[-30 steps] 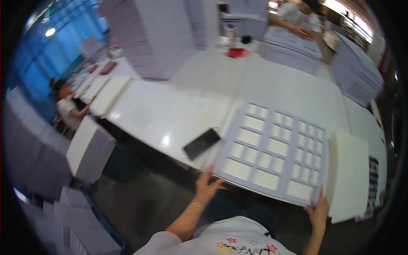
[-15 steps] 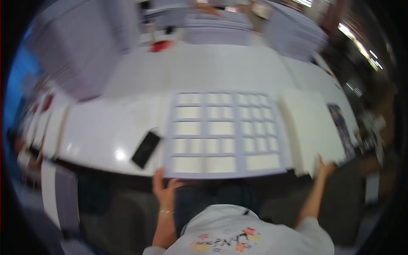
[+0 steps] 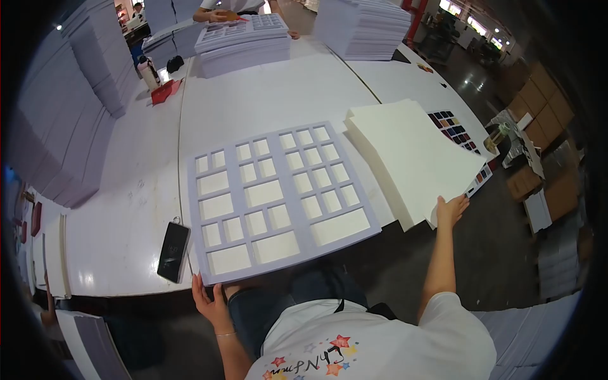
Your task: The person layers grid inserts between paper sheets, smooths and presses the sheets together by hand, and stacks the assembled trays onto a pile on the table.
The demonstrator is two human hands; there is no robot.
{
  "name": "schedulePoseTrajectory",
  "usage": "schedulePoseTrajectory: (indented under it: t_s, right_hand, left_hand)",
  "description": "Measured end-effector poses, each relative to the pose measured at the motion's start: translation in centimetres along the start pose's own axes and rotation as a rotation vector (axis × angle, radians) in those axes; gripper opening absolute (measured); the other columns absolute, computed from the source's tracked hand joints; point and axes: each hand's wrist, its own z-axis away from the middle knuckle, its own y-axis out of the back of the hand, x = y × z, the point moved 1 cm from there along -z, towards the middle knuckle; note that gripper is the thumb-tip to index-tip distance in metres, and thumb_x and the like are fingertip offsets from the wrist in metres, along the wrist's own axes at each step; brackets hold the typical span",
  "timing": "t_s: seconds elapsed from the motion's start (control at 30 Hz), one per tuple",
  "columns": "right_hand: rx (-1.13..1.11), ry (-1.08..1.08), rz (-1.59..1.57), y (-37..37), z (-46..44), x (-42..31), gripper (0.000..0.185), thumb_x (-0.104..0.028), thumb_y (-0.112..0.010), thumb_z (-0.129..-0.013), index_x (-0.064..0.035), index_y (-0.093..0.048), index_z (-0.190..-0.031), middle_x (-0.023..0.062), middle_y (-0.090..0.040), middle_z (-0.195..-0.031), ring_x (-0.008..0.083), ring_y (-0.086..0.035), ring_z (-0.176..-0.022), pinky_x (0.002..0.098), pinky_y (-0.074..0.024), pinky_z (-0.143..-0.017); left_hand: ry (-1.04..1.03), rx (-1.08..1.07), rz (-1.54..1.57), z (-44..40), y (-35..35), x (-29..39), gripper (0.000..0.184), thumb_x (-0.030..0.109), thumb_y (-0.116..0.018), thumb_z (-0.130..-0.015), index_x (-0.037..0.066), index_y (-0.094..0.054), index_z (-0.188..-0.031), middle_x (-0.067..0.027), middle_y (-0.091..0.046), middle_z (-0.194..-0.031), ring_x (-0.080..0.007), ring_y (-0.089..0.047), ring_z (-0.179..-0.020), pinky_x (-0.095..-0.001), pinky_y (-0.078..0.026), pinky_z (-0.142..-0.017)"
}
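Note:
A lilac-grey panel (image 3: 241,197) with rows of rectangular windows lies on the white table, pale cream showing through its windows. My left hand (image 3: 212,307) is at its near left corner, fingers apart and thumb raised; it grips nothing that I can see. To the right of the panel rests a stack of cream paper sheets (image 3: 387,190). My right hand (image 3: 451,209) holds the near right edge of the top sheet (image 3: 421,152), whose right side bends up over some colour-printed sheets (image 3: 455,130). Part of the right fingers is hidden by the paper.
A black phone (image 3: 173,252) lies left of the panel. Tall stacks of grey boards (image 3: 57,126) stand on the left, with another stack (image 3: 364,28) at the back. Across the table, a person's hand (image 3: 223,15) is over a stack of windowed panels (image 3: 244,54). A red item (image 3: 164,92) lies near a bottle (image 3: 147,73).
The view has swung, so the table and the panel appear tilted. The top sheet's right side now bends up over the printed sheets, with my right hand at its edge. My left hand stays by the panel corner.

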Motion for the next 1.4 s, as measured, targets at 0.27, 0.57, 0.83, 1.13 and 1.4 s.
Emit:
schedulePoseTrajectory:
  t_s: [0.27,0.57,0.83,1.13,1.4]
  right_hand:
    - [-0.218,-0.083,-1.407,-1.6,-3.5,4.0,0.045,0.000,-0.051,-0.085,0.0007,-0.035,-0.127,0.0174,-0.050,-0.116,0.0258,-0.054,-0.097,0.0380,-0.0462,-0.084]
    - [-1.063,0.189,-1.590,-1.0,5.4,-8.1,0.053,-0.004,-0.046,-0.090,-0.0087,-0.025,-0.139,0.0124,-0.041,-0.133,0.0243,-0.044,-0.119,0.0372,-0.0352,-0.101]
    - [-1.334,0.396,-1.391,-0.8,9.6,-13.4,0.058,-0.001,-0.048,-0.086,-0.0062,-0.025,-0.139,0.0113,-0.039,-0.135,0.0226,-0.040,-0.122,0.0342,-0.0288,-0.104]
    - [-1.345,0.404,-1.302,-1.1,9.9,-13.0,0.061,0.001,-0.050,-0.084,-0.0055,-0.025,-0.139,0.0115,-0.038,-0.137,0.0220,-0.039,-0.123,0.0332,-0.0275,-0.104]
    - [-1.349,0.394,-1.302,-1.4,9.9,-12.7,0.061,0.001,-0.049,-0.085,-0.0065,-0.024,-0.140,0.0109,-0.039,-0.136,0.0216,-0.040,-0.122,0.0332,-0.0288,-0.104]
  left_hand:
    - [-0.134,0.013,-0.190,-0.8,0.3,1.2,0.056,0.002,-0.071,-0.070,0.002,-0.049,-0.121,-0.0116,-0.052,-0.121,-0.0236,-0.048,-0.113,-0.0338,-0.037,-0.097]
    - [-0.174,0.022,-0.250,-1.0,-0.2,2.4,0.053,0.012,-0.075,-0.068,0.004,-0.053,-0.116,-0.0125,-0.057,-0.115,-0.0266,-0.052,-0.109,-0.0339,-0.040,-0.093]
    - [-0.156,0.036,-0.193,-0.9,-0.3,2.1,0.064,0.011,-0.077,-0.068,0.002,-0.047,-0.123,-0.0133,-0.058,-0.114,-0.0233,-0.055,-0.107,-0.0319,-0.042,-0.092]
    - [-0.136,0.022,-0.160,-0.9,-0.2,2.7,0.064,0.004,-0.075,-0.069,-0.001,-0.045,-0.125,-0.0128,-0.058,-0.114,-0.0184,-0.054,-0.106,-0.0289,-0.040,-0.093]
    - [-0.172,0.040,-0.144,-0.7,-0.3,2.2,0.060,0.002,-0.074,-0.069,-0.002,-0.046,-0.123,-0.0120,-0.059,-0.112,-0.0176,-0.055,-0.104,-0.0291,-0.041,-0.093]
